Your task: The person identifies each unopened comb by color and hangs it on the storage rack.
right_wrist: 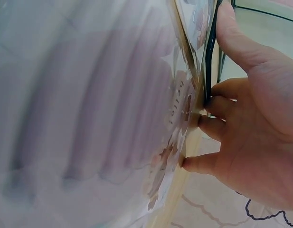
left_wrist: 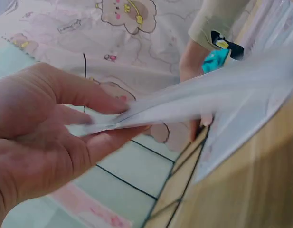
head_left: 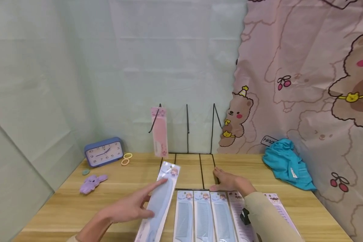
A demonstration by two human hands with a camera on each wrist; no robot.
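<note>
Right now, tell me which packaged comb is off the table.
The pink comb, hanging on the wire rack at the back. The others lie flat on the table, one blue comb in the left hand.

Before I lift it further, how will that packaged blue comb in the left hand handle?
The packaged blue comb is probably light: the left hand pinches it with fingertips. Its glossy sleeve looks slippery, and the thin card may flex.

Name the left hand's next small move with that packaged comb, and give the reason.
Probably lift the blue packaged comb toward a free hook on the wire rack. The left hand already pinches it, only the pink comb hangs there, and the right hand rests at the rack's base.
</note>
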